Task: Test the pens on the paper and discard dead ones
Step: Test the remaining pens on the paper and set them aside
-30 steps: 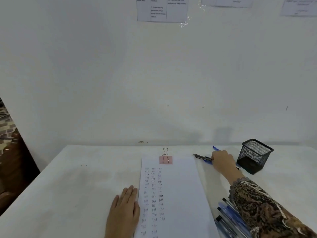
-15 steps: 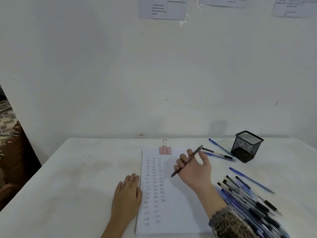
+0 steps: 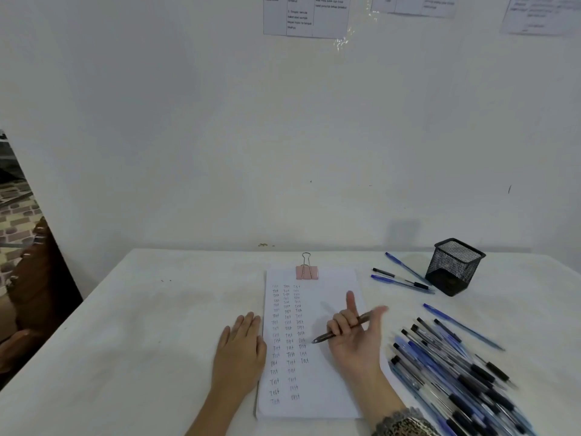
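Note:
A stack of white paper (image 3: 327, 379) with three columns of small written words lies on the table, held by a pink binder clip (image 3: 307, 272) at its top. My left hand (image 3: 240, 350) rests flat on the table, touching the paper's left edge. My right hand (image 3: 355, 335) hovers over the paper's right half and grips a dark pen (image 3: 342, 330) between curled fingers, its tip pointing left and down near the third column; index finger and thumb stick out. A big pile of blue and black pens (image 3: 456, 372) lies right of the paper.
A black mesh pen holder (image 3: 452, 265) stands tilted at the back right, with three pens (image 3: 402, 280) lying left of it. One blue pen (image 3: 462, 325) lies apart above the pile. The white table (image 3: 141, 325) meets a white wall behind; printed sheets (image 3: 305, 15) hang there.
My right hand picked up the dark pen beside the mesh holder and carried it left and toward me over the paper, turning it in the fingers. My left hand stayed put.

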### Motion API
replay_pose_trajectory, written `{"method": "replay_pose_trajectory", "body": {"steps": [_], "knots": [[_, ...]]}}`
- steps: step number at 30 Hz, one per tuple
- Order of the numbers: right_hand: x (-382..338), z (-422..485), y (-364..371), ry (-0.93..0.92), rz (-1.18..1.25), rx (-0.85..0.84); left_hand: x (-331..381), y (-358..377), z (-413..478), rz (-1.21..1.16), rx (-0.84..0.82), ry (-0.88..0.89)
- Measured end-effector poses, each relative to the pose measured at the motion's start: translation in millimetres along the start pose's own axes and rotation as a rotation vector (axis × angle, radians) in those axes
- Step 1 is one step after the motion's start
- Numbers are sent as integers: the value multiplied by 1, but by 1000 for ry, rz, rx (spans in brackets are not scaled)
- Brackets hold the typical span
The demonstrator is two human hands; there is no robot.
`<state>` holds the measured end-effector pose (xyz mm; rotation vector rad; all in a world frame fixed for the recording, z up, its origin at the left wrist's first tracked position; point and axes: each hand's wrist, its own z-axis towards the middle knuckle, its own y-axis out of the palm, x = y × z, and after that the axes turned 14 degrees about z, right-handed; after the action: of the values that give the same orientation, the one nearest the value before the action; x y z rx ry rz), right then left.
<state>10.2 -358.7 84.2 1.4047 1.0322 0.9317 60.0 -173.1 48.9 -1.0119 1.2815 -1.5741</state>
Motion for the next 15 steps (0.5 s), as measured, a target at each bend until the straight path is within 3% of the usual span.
{"method": "replay_pose_trajectory", "body": {"steps": [6, 10, 15], "knots": [[8, -6, -6, 92, -454, 167, 0, 0, 1, 26, -20, 7], [14, -19, -3, 101, -650, 100, 0, -1, 0, 26, -34, 11], [15, -22, -5, -59, -877, 11, 1, -2, 0, 34, -42, 18]]}}
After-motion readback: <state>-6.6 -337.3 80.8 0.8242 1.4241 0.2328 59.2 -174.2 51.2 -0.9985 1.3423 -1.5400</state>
